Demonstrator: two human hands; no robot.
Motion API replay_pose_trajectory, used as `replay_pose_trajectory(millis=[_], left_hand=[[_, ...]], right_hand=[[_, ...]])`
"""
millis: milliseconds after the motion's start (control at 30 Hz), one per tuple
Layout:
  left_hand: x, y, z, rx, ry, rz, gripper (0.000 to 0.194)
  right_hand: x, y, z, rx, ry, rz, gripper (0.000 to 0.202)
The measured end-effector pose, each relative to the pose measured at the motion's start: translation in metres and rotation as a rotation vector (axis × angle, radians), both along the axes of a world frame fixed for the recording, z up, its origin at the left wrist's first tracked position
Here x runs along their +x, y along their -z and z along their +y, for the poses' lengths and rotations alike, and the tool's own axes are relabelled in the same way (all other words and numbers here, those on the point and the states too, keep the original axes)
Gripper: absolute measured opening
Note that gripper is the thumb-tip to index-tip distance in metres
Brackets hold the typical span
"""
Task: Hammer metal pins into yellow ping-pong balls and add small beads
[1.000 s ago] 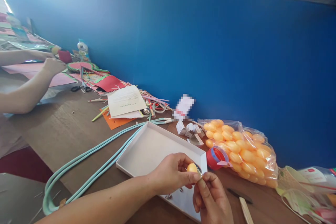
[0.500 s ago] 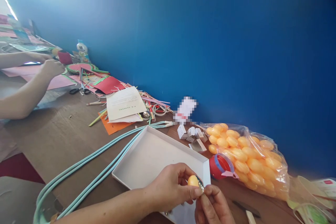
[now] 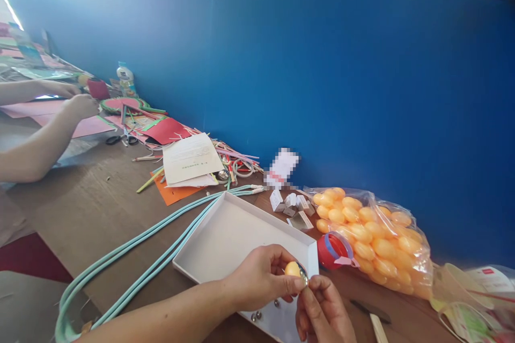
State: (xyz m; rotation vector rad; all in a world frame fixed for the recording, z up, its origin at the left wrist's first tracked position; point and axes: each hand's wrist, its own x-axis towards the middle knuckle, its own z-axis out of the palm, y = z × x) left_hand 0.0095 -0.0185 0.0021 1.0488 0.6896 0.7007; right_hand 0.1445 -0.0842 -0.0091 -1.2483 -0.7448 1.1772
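Other person's hand [image 3: 82, 106] near pink paper [image 3: 92, 126]. Blue cord [image 3: 64, 313] beside white tray [image 3: 231, 233], silver balls [image 3: 258, 314] inside. Left hand [image 3: 259, 273], curled, holds orange ball [image 3: 292, 269] and shiny piece [image 3: 303, 274] over tray. Right hand [image 3: 325, 308] pinches shiny piece's edge. Bag [image 3: 369, 199] of orange balls [image 3: 384, 248] farther right.

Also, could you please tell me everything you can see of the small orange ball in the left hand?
The orange ball is rounded, smooth and pale orange, and looks like plastic. A shiny silver piece lies against its side; whether the two are joined, I cannot tell. The left hand holds the ball between thumb and fingers, which hide part of it, while the right hand has its fingertips at the silver edge. The ball appears raised over the white tray.
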Motion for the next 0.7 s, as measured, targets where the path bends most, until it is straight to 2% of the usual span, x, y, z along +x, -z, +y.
replay_pose_trajectory(millis=[133,333,700], left_hand=[[0.000,0.000,0.000,0.029,-0.004,-0.002,0.050],[0.001,-0.002,-0.001,0.061,-0.007,-0.017,0.048],[-0.001,-0.002,0.002,0.102,-0.018,0.014,0.050]], right_hand=[[0.000,0.003,0.000,0.052,-0.003,-0.036,0.038],[0.005,0.009,0.001,0.106,-0.080,-0.102,0.033],[-0.003,-0.006,-0.005,0.101,-0.054,-0.115,0.032]])
